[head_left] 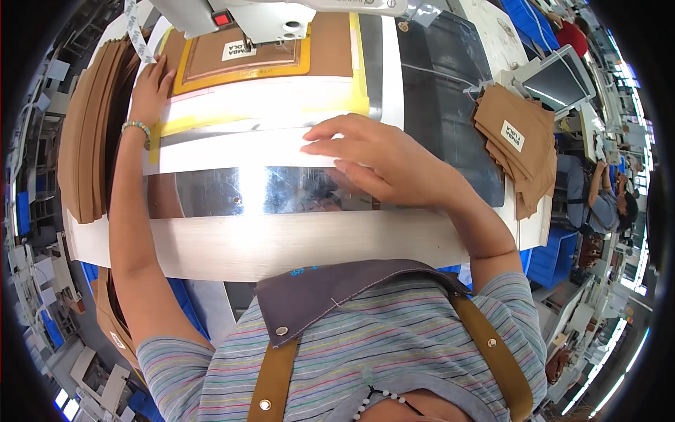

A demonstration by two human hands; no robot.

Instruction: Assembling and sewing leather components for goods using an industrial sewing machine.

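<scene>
A sewing machine head stands over a brown panel with a white label. A yellow frame lies on the panel, its far part hidden by the machine. Yellow tape edges the white sheet beneath. My left hand rests at the sheet's left edge with fingers stretched out, close to the panel's left side. Over the near part of the white sheet hovers my right hand, fingers apart and slightly bent, holding nothing.
A tall stack of brown panels stands left of my left forearm. Fanned brown pieces lie at the right, near a tilted screen. A shiny metal plate runs along the near side. Another person sits far right.
</scene>
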